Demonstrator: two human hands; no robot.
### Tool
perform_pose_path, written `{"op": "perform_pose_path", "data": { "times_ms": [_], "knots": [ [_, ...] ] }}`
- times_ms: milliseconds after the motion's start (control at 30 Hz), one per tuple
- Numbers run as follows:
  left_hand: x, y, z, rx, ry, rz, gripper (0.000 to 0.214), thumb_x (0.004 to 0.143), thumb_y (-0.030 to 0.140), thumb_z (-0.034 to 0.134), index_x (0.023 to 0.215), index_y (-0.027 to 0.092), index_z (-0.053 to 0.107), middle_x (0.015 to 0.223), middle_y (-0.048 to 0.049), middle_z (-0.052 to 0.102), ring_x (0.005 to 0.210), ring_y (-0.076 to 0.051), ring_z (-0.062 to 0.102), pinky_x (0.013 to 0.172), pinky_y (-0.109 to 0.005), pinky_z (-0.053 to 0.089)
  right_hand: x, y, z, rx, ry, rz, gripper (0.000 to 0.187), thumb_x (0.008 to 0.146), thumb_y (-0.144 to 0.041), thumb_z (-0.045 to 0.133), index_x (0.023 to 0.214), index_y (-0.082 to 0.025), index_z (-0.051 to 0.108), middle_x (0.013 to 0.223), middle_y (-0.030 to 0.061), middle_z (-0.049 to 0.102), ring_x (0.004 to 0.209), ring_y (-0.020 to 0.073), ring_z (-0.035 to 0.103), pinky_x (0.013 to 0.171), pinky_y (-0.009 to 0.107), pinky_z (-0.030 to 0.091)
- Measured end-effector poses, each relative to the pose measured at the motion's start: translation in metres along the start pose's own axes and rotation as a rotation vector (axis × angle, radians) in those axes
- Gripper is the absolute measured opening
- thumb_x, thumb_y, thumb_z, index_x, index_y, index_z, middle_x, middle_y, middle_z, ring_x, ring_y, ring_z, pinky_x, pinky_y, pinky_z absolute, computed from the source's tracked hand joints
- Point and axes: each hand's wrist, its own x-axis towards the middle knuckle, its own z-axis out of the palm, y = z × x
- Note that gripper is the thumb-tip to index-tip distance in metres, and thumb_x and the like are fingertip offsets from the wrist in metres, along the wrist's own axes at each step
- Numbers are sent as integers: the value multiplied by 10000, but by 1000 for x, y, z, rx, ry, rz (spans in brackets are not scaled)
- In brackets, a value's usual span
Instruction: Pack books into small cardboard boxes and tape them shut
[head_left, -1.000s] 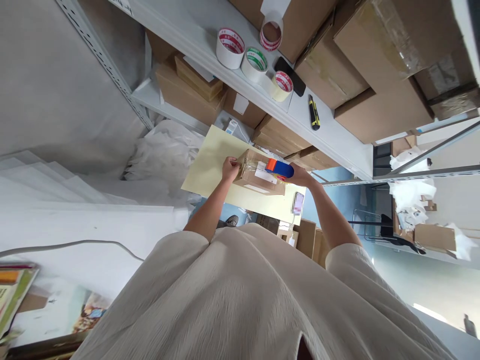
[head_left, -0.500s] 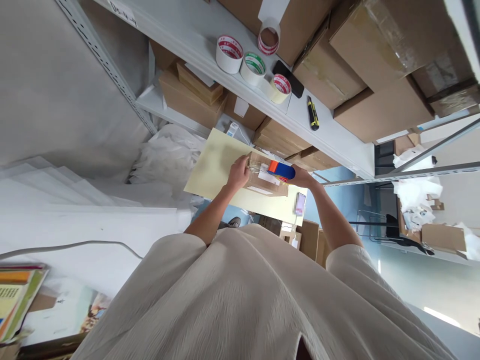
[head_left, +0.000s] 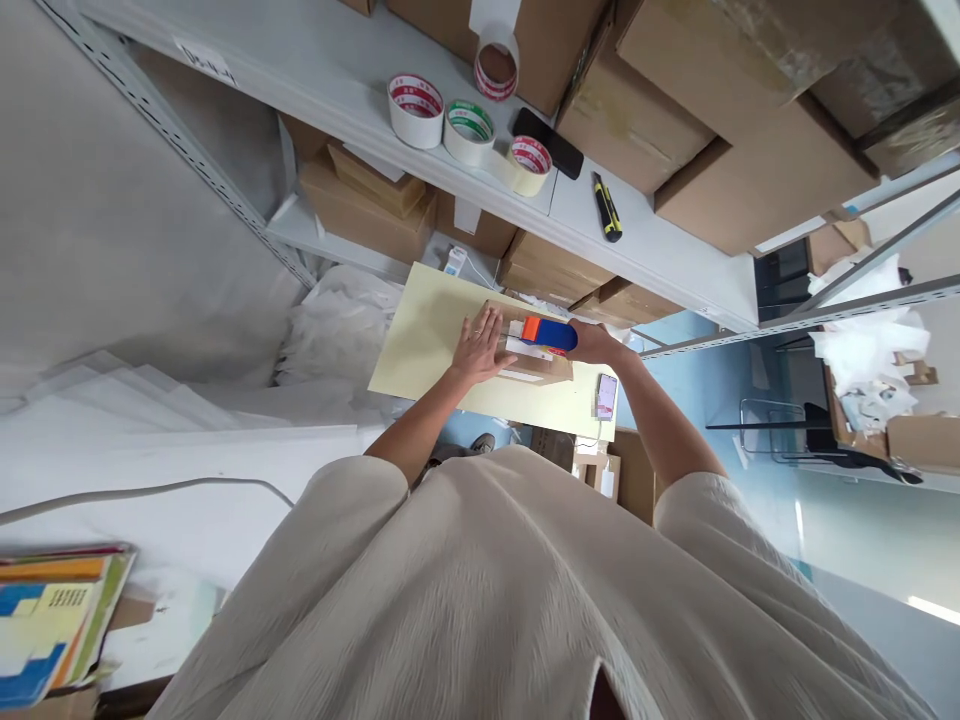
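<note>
A small cardboard box (head_left: 534,362) with a white label lies on a pale yellow table (head_left: 427,340). My left hand (head_left: 484,345) rests flat on the box's left end, fingers stretched out. My right hand (head_left: 594,343) grips a blue and orange tape dispenser (head_left: 549,332), which is pressed on the top of the box.
A phone (head_left: 606,396) lies at the table's right edge. On the grey shelf (head_left: 337,70) behind stand three tape rolls (head_left: 469,132), a black phone (head_left: 547,143), a yellow and black cutter (head_left: 606,207) and big cartons (head_left: 720,130). White bags (head_left: 337,325) lie left; books (head_left: 56,620) bottom left.
My left hand has gone from gripping the box's left end to lying flat on its top. The dispenser has stayed on the box. The view has shifted slightly.
</note>
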Motion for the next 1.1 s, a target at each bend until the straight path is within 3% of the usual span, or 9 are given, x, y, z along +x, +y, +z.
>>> {"op": "perform_pose_path", "data": {
  "times_ms": [433, 600, 833, 967, 1100],
  "knots": [
    [0, -1, -7, 69, -37, -23, 1050, 1119, 671, 576, 1942, 110, 244, 1987, -233, 237, 1884, -422, 183, 1503, -683, -104, 4, 22, -1, 8, -5, -103, 504, 876, -477, 912, 1280, -252, 713, 1179, 125, 860, 1163, 399, 796, 1268, 538, 471],
    [-1, -5, -11, 92, -55, -43, 1052, 1110, 688, 578, 1940, 119, 268, 1990, -225, 244, 1879, -432, 201, 1502, -691, -93, -22, 83, -10, 20, -13, 0, 530, 856, -582, 963, 1209, -263, 729, 1093, 131, 853, 1161, 424, 782, 1188, 537, 528],
    [4, -4, -15, 88, -73, -43, 1105, 1064, 742, 653, 1933, 152, 313, 1981, -231, 286, 1870, -451, 223, 1502, -702, -68, -59, 179, 14, 76, -26, 99, 633, 792, -658, 999, 1230, -282, 739, 1103, 114, 847, 1170, 427, 779, 1142, 549, 553],
    [7, -5, -19, 124, -122, -50, 1105, 1070, 732, 649, 1932, 134, 302, 1980, -253, 276, 1872, -460, 209, 1495, -723, -51, -69, 211, 29, 147, -47, 153, 685, 785, -684, 1002, 1270, -275, 743, 1157, 142, 857, 1119, 427, 794, 1023, 527, 603],
    [8, -2, -22, 177, -154, -69, 1093, 1084, 723, 628, 1930, 117, 294, 1982, -265, 261, 1875, -466, 193, 1489, -728, -54, -64, 227, 46, 187, -57, 126, 730, 775, -717, 1004, 1291, -271, 745, 1158, 146, 866, 1077, 416, 806, 931, 490, 621]
  ]
}}
